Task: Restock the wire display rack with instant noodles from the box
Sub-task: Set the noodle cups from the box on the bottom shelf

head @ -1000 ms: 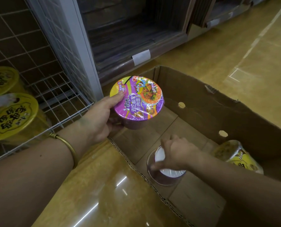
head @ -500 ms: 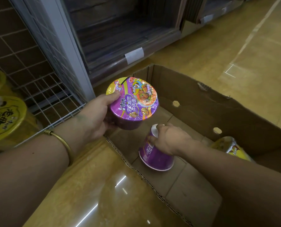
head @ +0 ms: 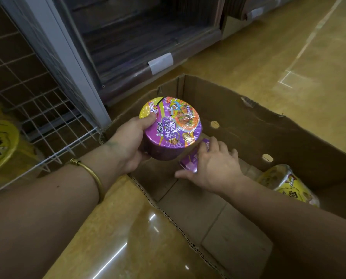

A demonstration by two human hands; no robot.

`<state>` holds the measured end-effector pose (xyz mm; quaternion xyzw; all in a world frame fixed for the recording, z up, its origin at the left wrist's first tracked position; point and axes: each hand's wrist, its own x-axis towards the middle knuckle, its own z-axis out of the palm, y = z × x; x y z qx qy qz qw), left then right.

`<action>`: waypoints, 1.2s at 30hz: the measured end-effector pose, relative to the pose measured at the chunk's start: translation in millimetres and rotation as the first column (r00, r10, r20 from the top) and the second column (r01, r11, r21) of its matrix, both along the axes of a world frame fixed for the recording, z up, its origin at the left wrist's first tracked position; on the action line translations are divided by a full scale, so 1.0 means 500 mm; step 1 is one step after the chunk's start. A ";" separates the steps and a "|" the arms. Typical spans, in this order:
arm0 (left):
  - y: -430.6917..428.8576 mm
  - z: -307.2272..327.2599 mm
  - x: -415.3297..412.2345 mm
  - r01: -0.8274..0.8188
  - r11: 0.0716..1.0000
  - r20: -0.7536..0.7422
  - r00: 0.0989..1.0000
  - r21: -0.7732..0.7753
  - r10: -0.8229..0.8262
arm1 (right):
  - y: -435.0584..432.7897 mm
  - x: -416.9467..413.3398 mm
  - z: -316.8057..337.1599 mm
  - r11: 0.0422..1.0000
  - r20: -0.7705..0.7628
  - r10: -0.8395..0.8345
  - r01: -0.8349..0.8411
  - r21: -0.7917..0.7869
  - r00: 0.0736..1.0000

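The left hand (head: pixel 127 141) holds a purple noodle bowl (head: pixel 172 125) tight above the rack-side edge of the box (head: pixel 269 125); the right hand (head: pixel 216 166) has just lifted a second purple bowl (head: pixel 190 162) off its floor, fingers wrapped round it; both look ready for the wire rack (head: pixel 47 109).

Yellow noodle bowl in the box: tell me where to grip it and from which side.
Grip the yellow noodle bowl across its round side wall, coming from above. It lies tipped over beside the wall of the cardboard box, so probably only its upper side is free.
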<state>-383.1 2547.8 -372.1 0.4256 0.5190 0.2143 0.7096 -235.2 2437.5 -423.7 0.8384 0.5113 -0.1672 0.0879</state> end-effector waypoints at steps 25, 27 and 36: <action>-0.010 0.092 -0.080 -0.153 0.983 0.127 0.982 0.104 0.139 | -0.031 0.035 0.053 0.599 -0.951 -0.280 0.798 -0.066 0.132; -0.012 0.113 -0.101 -0.168 0.979 0.126 0.980 0.115 0.153 | -0.033 0.027 0.070 0.586 -0.967 -0.239 0.807 -0.075 0.083; -0.032 0.177 -0.183 -0.206 0.965 0.133 0.974 0.165 0.185 | -0.029 -0.024 0.152 0.572 -0.994 -0.109 0.819 -0.047 0.019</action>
